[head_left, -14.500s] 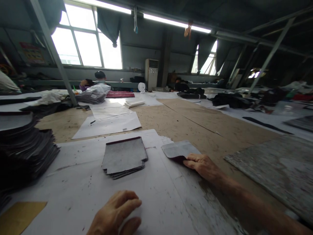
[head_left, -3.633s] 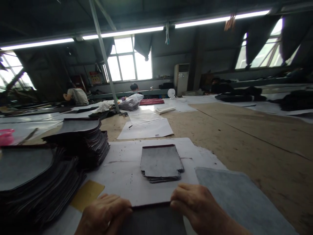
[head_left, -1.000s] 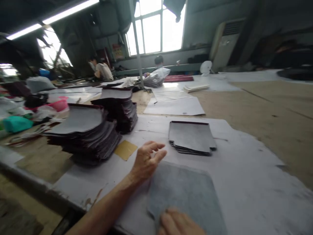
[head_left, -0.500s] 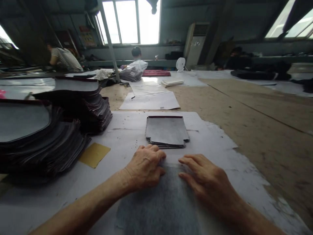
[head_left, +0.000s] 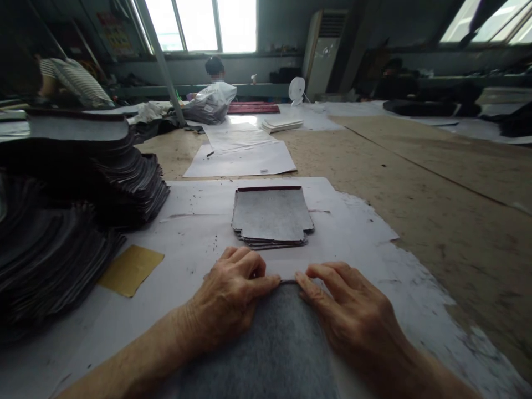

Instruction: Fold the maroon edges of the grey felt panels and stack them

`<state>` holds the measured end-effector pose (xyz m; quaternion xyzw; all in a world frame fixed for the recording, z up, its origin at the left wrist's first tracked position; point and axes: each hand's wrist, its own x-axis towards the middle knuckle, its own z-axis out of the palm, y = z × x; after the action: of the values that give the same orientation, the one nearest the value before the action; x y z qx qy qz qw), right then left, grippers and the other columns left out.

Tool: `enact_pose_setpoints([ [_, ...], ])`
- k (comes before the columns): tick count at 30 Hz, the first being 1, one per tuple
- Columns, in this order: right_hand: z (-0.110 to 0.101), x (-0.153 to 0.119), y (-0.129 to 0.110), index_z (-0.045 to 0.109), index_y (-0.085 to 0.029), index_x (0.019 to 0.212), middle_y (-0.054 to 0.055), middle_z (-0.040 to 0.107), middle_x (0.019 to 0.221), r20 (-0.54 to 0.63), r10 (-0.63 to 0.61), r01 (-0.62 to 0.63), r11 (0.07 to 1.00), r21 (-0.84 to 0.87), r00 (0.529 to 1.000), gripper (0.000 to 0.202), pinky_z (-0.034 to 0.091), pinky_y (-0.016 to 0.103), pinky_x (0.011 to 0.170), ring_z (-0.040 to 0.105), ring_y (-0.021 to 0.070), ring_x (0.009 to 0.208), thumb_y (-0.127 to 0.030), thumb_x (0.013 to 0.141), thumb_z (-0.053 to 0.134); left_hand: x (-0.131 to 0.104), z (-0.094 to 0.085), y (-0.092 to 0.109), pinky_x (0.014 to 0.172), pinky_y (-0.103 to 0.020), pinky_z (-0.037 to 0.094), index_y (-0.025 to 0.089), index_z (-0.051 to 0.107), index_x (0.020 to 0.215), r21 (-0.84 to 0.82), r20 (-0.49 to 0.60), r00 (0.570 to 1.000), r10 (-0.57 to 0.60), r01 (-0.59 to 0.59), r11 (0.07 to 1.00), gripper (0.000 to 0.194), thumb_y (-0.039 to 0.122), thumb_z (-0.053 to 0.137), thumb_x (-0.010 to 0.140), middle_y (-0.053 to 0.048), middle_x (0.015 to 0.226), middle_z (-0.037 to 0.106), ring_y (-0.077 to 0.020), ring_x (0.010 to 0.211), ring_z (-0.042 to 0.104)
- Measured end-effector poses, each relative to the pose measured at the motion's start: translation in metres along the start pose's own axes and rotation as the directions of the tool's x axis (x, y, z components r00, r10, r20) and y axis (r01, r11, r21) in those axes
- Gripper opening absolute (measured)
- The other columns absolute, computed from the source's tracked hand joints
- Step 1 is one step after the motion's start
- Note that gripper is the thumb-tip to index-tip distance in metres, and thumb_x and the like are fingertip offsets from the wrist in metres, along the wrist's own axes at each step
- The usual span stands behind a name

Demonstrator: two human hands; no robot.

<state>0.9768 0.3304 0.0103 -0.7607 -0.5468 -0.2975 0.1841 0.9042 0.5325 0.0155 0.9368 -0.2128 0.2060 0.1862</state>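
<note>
A grey, felt-like sheet lies on white paper directly in front of me, its near end cut off by the frame. Its far edge shows as a thin, dark, turned-up strip between my thumbs. My left hand is closed at that edge, thumb tip on the strip and fingers curled. Opposite it, my right hand pinches the same edge with thumb and forefinger. Just beyond my hands sits a small pile of grey cut pieces with notched near corners and a dark red far edge.
Tall stacks of dark-edged sheets stand at the left. A tan square lies beside them on the white paper. Farther off are loose white sheets, a metal pole, a white fan and several people.
Both thumbs have come onto the sheet's far edge, which now shows a dark turned-up strip. The surroundings have shifted left and slightly up in view.
</note>
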Motion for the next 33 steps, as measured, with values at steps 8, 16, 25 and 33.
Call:
enact_pose_setpoints([
  [8,-0.002,-0.002,-0.002,0.065,-0.007,0.096,0.013,0.062,0.087,0.018,-0.019,0.019,1.000,-0.010,1.000,0.026,0.050,0.037,0.065,0.054,0.0228,0.082,-0.005,0.085,0.041,-0.004,0.001,0.003,0.077,-0.037,0.037,0.017,0.059,0.103,0.064,-0.002,0.998,0.066,-0.066,0.996,0.029,0.007,0.044,0.081,-0.006,0.091,0.053,-0.0186,0.084,0.045],
  [16,-0.003,0.000,-0.005,0.065,-0.006,0.096,0.014,0.061,0.089,0.064,-0.042,0.041,0.999,0.011,0.997,0.028,0.050,0.038,0.066,0.054,0.0236,0.084,-0.004,0.086,0.038,-0.002,0.001,0.000,0.079,-0.038,0.035,0.017,0.057,0.104,0.078,0.078,0.994,0.081,-0.088,0.993,0.026,0.011,0.041,0.085,-0.004,0.085,0.057,-0.0180,0.079,0.048],
  [25,-0.003,0.001,-0.005,0.065,-0.007,0.094,0.013,0.061,0.088,0.089,-0.036,0.036,0.999,0.003,0.995,0.028,0.050,0.037,0.068,0.053,0.0227,0.085,-0.007,0.087,0.038,0.001,-0.002,-0.004,0.088,-0.039,0.030,0.018,0.053,0.114,0.110,0.142,0.978,0.151,-0.167,0.980,0.032,0.009,0.034,0.089,-0.002,0.081,0.057,-0.0154,0.080,0.047],
  [33,-0.002,-0.001,-0.002,0.065,-0.011,0.092,0.010,0.059,0.083,0.063,0.097,-0.104,0.988,0.116,0.993,0.026,0.048,0.033,0.064,0.052,0.0197,0.079,-0.006,0.085,0.040,0.007,-0.003,0.000,0.085,-0.041,0.031,0.023,0.050,0.119,0.127,0.213,0.967,0.137,-0.166,0.978,0.039,0.008,0.041,0.084,-0.003,0.082,0.054,-0.0163,0.078,0.046],
])
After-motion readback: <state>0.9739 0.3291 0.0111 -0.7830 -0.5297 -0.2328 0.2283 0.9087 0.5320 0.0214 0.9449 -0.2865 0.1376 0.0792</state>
